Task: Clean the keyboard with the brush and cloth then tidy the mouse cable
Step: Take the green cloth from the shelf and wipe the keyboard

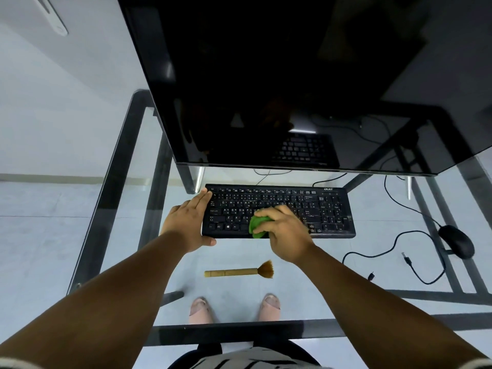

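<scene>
Soft crumpled green cloth point(257, 225) is gripped by the right hand point(286, 233); the flat black keyboard point(279, 211) is steadied by the left hand point(186, 222), fingers straight

Cool, even indoor light fills the scene, tinting the pale floor point(40, 235) and wall blue-grey. The glossy black monitor point(266, 75) reads as a dark mirror, carrying a bright streak of glare and a dim reflection of the keyboard point(330, 209). The glass desk point(133, 155) casts faint shadows. Wide-angle distortion bends straight lines at the edges. The forearms nearest the lens look soft; the centre stays sharp.
</scene>
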A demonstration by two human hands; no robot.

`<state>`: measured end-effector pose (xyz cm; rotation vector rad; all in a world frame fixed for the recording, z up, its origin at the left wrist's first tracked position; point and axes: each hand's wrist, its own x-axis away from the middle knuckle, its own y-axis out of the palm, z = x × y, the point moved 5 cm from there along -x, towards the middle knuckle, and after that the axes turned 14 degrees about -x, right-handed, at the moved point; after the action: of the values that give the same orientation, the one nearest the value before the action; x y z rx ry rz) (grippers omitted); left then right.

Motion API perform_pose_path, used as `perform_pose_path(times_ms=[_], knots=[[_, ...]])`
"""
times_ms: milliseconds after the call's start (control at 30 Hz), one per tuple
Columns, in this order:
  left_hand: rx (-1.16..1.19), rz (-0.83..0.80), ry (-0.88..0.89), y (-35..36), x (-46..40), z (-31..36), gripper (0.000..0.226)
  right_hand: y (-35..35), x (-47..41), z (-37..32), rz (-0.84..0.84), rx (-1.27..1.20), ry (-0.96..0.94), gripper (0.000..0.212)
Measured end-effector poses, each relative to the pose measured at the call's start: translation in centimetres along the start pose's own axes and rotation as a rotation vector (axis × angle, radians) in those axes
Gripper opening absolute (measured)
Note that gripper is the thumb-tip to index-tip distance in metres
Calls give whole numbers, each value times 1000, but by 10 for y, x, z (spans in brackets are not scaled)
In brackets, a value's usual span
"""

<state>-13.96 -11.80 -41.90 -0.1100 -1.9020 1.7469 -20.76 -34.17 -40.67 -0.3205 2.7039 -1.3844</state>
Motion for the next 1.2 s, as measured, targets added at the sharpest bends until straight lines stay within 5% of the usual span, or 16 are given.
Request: perform_pose_path(times_ms=[267, 533, 767, 1067, 1200], knots=[[-23, -7, -7, 0, 0, 1, 123, 22, -9, -21, -82, 23, -128, 54], [-21, -25, -16, -3, 1, 5, 120, -6, 17, 18, 165, -76, 40, 51], [2, -24, -37, -5, 3, 8, 120, 16, 2, -12, 21, -44, -65, 56], [55, 42, -39, -6, 5, 15, 121, -35, 54, 58, 287, -22, 75, 48], [43, 62, -17, -11, -6, 39, 125, -20, 41, 32, 217, -1, 59, 52]])
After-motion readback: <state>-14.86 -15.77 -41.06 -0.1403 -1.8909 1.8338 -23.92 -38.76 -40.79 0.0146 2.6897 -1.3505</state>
